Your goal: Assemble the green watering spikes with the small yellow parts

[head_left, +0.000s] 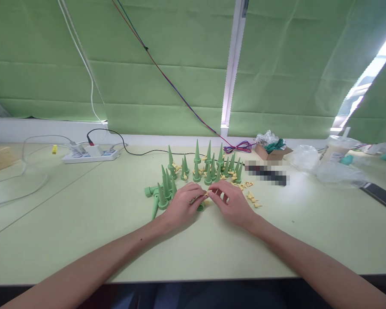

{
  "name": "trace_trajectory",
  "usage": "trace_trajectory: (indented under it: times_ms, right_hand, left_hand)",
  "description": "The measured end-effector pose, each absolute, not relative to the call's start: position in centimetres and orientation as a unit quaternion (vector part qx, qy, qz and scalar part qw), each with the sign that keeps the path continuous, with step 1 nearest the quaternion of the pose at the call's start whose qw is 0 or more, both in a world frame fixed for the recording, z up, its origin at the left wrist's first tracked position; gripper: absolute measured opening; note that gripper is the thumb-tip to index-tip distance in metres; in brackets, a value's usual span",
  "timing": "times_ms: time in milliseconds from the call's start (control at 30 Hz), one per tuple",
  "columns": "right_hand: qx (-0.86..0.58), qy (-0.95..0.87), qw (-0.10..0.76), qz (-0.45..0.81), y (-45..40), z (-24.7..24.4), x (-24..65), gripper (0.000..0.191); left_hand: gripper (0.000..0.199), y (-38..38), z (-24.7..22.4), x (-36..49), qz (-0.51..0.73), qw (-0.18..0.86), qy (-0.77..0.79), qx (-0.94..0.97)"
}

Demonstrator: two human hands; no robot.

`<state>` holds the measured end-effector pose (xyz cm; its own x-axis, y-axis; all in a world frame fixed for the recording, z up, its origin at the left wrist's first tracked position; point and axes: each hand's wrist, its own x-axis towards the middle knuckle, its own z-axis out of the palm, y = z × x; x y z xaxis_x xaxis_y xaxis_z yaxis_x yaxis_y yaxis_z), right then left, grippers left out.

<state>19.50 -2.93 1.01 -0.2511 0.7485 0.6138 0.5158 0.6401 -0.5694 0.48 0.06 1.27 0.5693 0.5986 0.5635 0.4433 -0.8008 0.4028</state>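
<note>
My left hand (184,204) and my right hand (232,203) meet at the middle of the table, with fingertips pinched on a small yellow plastic piece (206,194). Most of that piece is hidden by the fingers. Just below the left fingertips shows the round end of a green plastic part (200,207). Behind both hands stand several green plastic spikes (197,153), points up, some with yellow pieces attached at the base. Left of my left hand, a green spike (155,205) lies on its side. Loose yellow pieces (251,197) are scattered beyond my right hand.
A white power strip (90,155) with plugs and cables sits at the back left. Toward the right are a small cardboard box (272,152), a lidded drink cup (336,150), plastic bags (305,158) and a dark phone (382,196). Green blinds (167,86) hang behind the table.
</note>
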Motion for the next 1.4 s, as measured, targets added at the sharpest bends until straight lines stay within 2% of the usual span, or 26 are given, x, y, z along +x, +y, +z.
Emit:
trace_trajectory:
  times_ms: [667,967,1400]
  right_hand:
    - [-0.409,-0.793,0.425,0.154,-2.74,0.95,19.66,0.012]
    - [-0.436,-0.765,0.44,0.177,-2.46,1.14,20.01,0.014]
    - [-0.434,-0.771,0.429,0.181,-2.71,0.96,19.71,0.014]
  left_hand:
    - [0.022,0.0,1.36,0.43,0.337,0.138,0.358,0.86]
    - [0.029,-0.06,1.53,0.4,0.299,0.132,0.423,0.845]
    - [0.037,-0.33,1.87,0.55,0.221,0.174,0.417,0.864]
